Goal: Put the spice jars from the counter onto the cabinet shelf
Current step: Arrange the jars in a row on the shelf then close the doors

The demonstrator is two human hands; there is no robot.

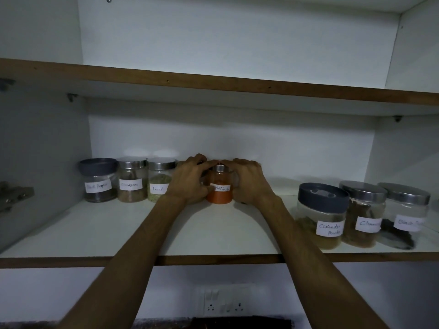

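I have both hands on the chilli powder jar [219,187], which stands at the back of the lower cabinet shelf [213,233], just right of the fennel jar [159,180]. Left hand [190,180] fingers curl round its left side and lid; right hand [249,180] fingers wrap its right side.

Risks, as I judge them: the left knuckles sit against or very near the fennel jar, so drawing that hand back carelessly could nudge it into the cinnamon jar [131,179]. Letting go with the jar tilted could tip it.

Contents:
- Chilli jar: orange-red powder, roughly two-thirds full, steel lid.
- Fennel: greenish seed, about half.
- Cinnamon: brown pieces.
- Black pepper jar [98,180]: dark contents, grey lid.
- Right group, nearer the shelf edge: coriander powder jar [321,216], tan powder low down; a second cinnamon jar [363,214]; a dark-filled jar [403,216], label unreadable.
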